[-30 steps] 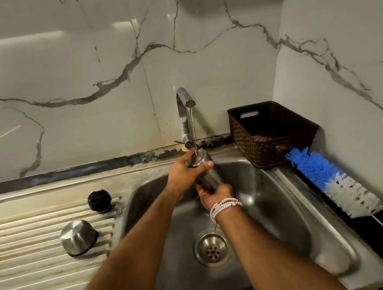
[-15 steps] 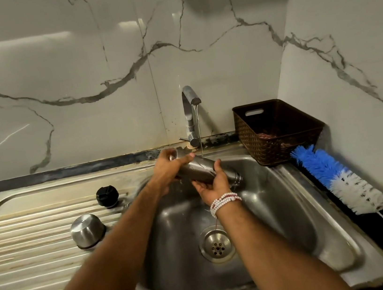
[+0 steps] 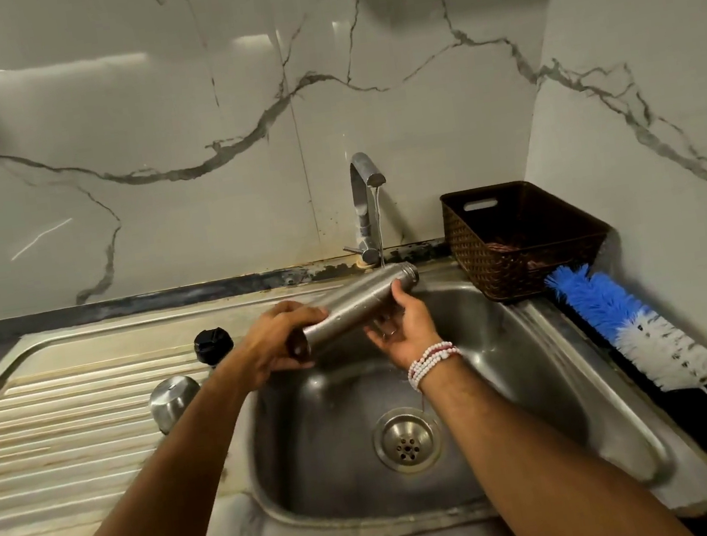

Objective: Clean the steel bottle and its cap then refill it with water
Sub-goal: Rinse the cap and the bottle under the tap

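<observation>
The steel bottle (image 3: 359, 303) lies almost level over the sink (image 3: 539, 378), its open mouth pointing right under the running tap (image 3: 367, 202). Water falls on the bottle near its neck. My left hand (image 3: 276, 346) grips the bottle's base end. My right hand (image 3: 401, 329) cups the bottle from below near the neck, thumb up against its side. The black cap (image 3: 213, 344) stands on the draining board (image 3: 46, 424). A steel cup lid (image 3: 175, 402) sits upside down in front of it.
A brown woven basket (image 3: 520, 239) stands at the back right corner. A blue and white bottle brush (image 3: 637, 328) lies along the right wall on the dark counter. The drain strainer (image 3: 407, 439) is in the sink's middle. Marble walls close the back and right.
The bottle went from upright under the tap to lying nearly level, its mouth now to the right. My left hand moved from the top to the base end.
</observation>
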